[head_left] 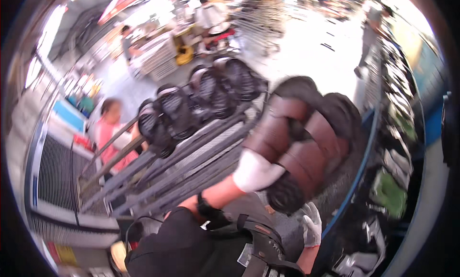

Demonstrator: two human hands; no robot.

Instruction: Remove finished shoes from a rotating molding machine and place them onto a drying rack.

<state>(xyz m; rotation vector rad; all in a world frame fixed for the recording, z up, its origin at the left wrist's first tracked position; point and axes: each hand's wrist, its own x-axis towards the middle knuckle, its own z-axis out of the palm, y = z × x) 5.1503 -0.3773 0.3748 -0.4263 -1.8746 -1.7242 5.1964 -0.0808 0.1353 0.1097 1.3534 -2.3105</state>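
Brown sandals (pixel 316 159) gripped by left hand (pixel 258 172), fingers mostly hidden
Right hand (pixel 312 225) can be seen loosely open, just below the sandals

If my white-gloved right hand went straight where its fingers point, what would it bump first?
Probably the brown, wide-strapped sandals with black soles, ahead of your right hand. Depth is unclear, though, so it might pass underneath them.
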